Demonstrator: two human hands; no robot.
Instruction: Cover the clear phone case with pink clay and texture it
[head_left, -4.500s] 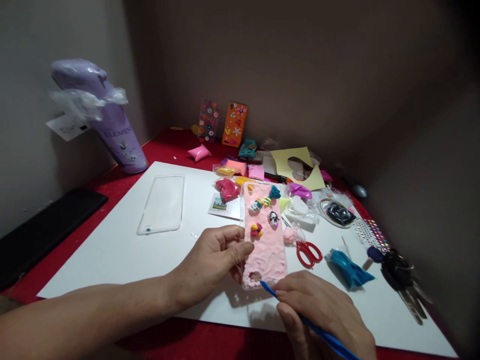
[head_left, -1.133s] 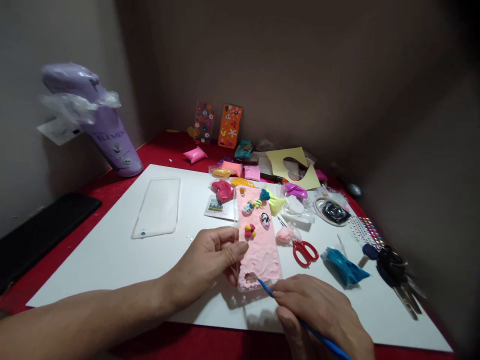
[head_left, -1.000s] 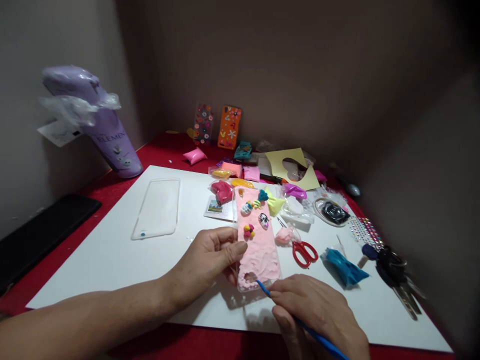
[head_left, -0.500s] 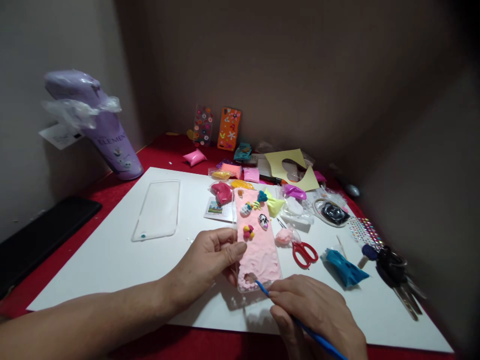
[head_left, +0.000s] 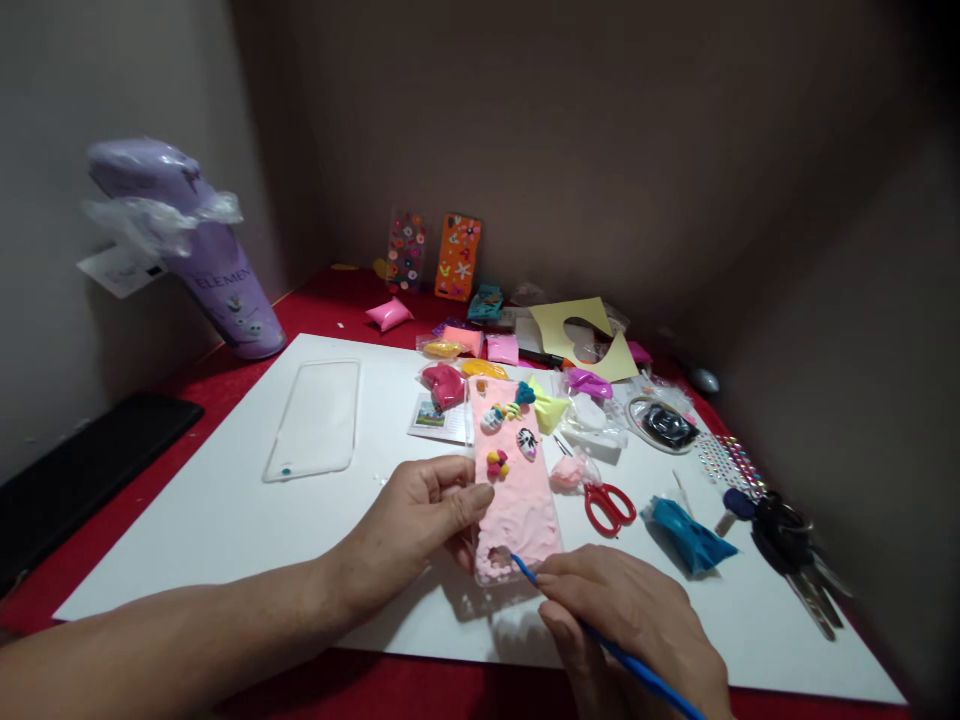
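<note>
A phone case [head_left: 517,510] covered in pink clay is tilted up above the white board. On it sit a red and yellow flower, a black and white face and several other small clay figures. My left hand [head_left: 431,510] grips the case by its left edge, thumb on the front. My right hand [head_left: 630,610] is closed around a thin blue modelling tool [head_left: 615,652]. The tool's tip is at a bare hole in the clay near the case's lower end; whether it touches is hard to tell.
A clear phone case [head_left: 319,420] lies on the white board [head_left: 202,520] at left. Red-handled scissors [head_left: 609,508], a blue clay packet [head_left: 688,535] and keys [head_left: 799,560] lie at right. Clay packets and a yellow paper cutout [head_left: 622,355] crowd the back. A purple bottle [head_left: 225,290] stands far left.
Almost nothing differs. My right hand and the blue tool have shifted very slightly; my left hand holds the pink case in the same place.
</note>
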